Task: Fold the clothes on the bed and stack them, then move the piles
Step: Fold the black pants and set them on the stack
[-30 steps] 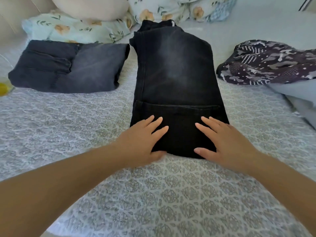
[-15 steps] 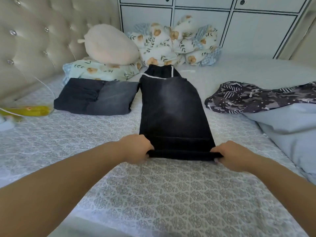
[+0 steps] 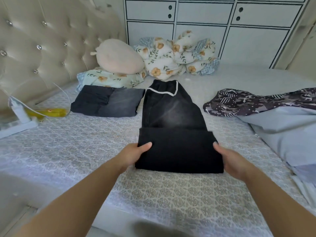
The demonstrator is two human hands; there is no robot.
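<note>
Black jeans (image 3: 172, 113) lie lengthwise in the middle of the bed (image 3: 85, 142), waistband at the far end. Their near end is lifted and turned over toward the waistband as a flap (image 3: 177, 151). My left hand (image 3: 135, 155) grips the flap's left edge, thumb on top. My right hand (image 3: 229, 159) grips its right edge the same way. A folded dark grey pair of jeans (image 3: 107, 103) rests to the left, beside the black pair. A crumpled dark patterned garment (image 3: 248, 101) lies at the right.
A pale grey-blue cloth (image 3: 287, 134) is heaped at the right edge. Floral bedding (image 3: 174, 59) and a pink plush pillow (image 3: 118, 56) sit at the head end. A yellow item (image 3: 49, 112) and a white cable lie at the left, by the tufted headboard (image 3: 34, 45).
Both hands first pressed flat on the jeans' near end, then took hold of its corners. Now they have raised that end and carried it forward over the legs.
</note>
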